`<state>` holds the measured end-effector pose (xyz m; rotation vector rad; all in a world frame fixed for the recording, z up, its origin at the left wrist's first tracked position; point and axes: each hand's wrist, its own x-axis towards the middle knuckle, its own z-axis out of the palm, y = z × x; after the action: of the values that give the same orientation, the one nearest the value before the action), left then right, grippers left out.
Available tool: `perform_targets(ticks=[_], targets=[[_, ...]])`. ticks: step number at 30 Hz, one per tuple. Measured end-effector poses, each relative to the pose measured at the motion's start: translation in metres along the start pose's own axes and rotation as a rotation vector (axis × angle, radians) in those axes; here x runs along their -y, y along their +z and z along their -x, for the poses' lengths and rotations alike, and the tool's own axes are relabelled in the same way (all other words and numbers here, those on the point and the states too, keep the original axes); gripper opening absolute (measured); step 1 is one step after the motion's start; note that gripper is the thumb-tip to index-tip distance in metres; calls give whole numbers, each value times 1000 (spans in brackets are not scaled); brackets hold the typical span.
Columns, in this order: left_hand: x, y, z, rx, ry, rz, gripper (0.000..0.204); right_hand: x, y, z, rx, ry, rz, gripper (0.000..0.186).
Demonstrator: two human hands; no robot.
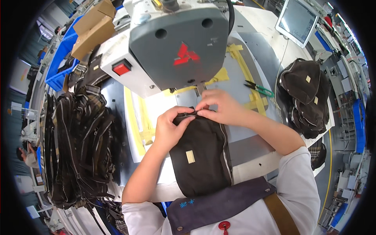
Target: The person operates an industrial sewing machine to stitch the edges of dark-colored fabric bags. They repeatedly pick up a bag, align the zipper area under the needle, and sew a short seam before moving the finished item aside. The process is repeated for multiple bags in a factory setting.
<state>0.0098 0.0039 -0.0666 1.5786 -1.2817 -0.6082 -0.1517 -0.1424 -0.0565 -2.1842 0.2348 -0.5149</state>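
Two bare hands are closed on one dark brown bag [205, 156], which lies flat in the middle, in front of the person. The left hand [171, 127] pinches the bag's top edge, with thumb and finger nearly touching. The right hand [221, 107] pinches the same edge just beside it, its fingertips close together too. The bag has a small pale patch [190, 156] and a zip down its right side.

Going round from the bag like a clock, a big grey and white machine [180, 55] is at 12, with a red switch [122, 68] on its box. The table [250, 167] is white, with shiny grey metal and strips of yellow tape [245, 70] on top. Green-handled snips [264, 91] lie between 1 and 2, and a screen [297, 21] stands at 1. More dark bags [301, 80] are heaped at 2. A big pile of dark, zipped cloth pieces [80, 145] hangs at 9. A blue bin [58, 64] is at 10, near a brown box [94, 29]. Far off at 3, a yellow line [330, 156] runs along the grey floor.
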Motion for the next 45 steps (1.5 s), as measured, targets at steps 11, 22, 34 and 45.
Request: perform_targets(ticks=[11, 22, 34, 45], targets=[[2, 3, -1, -31, -33, 81, 23, -3, 1, -2, 7, -50, 3, 11], [2, -1, -1, 28, 81, 40, 12, -3, 1, -8, 168, 288, -188, 20], [8, -5, -6, 28, -258, 49, 11, -8, 13, 4, 89, 302, -321, 19], [2, 6, -3, -159, 271, -252, 15, 8, 23, 2, -95, 459, -244, 17]])
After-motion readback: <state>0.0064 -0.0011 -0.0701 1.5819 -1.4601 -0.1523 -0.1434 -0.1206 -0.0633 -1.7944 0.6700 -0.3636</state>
